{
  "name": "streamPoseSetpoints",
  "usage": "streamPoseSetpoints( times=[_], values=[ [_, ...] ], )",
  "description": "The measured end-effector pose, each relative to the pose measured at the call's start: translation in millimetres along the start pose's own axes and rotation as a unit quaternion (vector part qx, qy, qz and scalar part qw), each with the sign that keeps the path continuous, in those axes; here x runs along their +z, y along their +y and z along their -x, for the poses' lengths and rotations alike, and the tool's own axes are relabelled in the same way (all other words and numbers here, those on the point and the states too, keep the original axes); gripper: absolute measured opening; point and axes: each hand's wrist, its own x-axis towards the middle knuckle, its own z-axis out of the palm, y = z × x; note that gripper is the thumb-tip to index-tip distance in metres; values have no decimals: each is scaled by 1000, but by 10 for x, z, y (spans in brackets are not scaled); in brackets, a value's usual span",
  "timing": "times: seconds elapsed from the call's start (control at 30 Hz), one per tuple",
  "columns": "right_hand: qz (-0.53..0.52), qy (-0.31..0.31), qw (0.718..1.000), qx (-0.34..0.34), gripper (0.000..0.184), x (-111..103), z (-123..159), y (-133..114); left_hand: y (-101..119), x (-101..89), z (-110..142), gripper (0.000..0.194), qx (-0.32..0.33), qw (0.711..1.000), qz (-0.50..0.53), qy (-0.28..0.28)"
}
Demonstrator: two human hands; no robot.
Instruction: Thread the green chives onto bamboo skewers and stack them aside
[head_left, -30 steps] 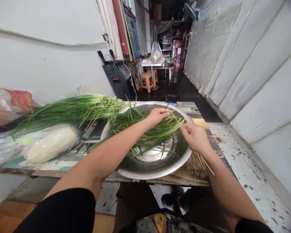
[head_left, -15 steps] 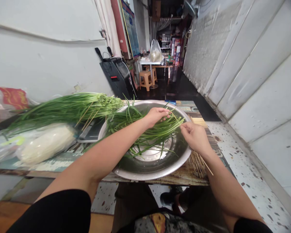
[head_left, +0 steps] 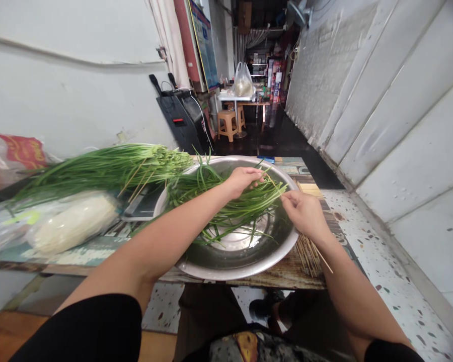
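A large steel basin (head_left: pixel 226 275) holds a loose heap of long green garlic chives (head_left: pixel 230 216), their pale ends pointing right. My left hand (head_left: pixel 246 181) reaches over the heap, fingers closed on chives near those ends. My right hand (head_left: pixel 304 208) is closed in a pinch at the basin's right rim. A thin bamboo skewer (head_left: pixel 326 265) appears to run through its grip, sticking out below the wrist. Between my hands a thin tan length, seemingly its upper part, crosses the chive ends. My fingers hide the exact contact.
More skewers (head_left: pixel 305 256) lie on the table right of the basin. Left are a big bundle of chives (head_left: pixel 98 168) with skewers on it, a bagged pale item (head_left: pixel 75 223) and a dark tray-like object (head_left: pixel 139 206). A black speaker-like box (head_left: pixel 183 118) stands behind.
Both hands keep nearly the same place and grip. The view has shifted very slightly; nothing is visibly taken or let go.
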Motion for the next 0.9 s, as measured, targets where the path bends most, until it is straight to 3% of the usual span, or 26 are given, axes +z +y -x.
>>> streamPoseSetpoints(
  times=[0.6, 0.77, 0.9],
  values=[
    [-1, 1, 1000, 2, 25, 12, -8, 20, -25, -3, 10, 21, 45, 998, -34, -10],
    [-3, 5, 1000, 1, 25, 12, -4, 18, -24, 29, 67, 23, 72, 993, -90, -28],
    [1, 8, 1000, 5, 24, 10, -6, 13, 72, 79, 151, 20, 106, 966, -213, -102]
  ],
)
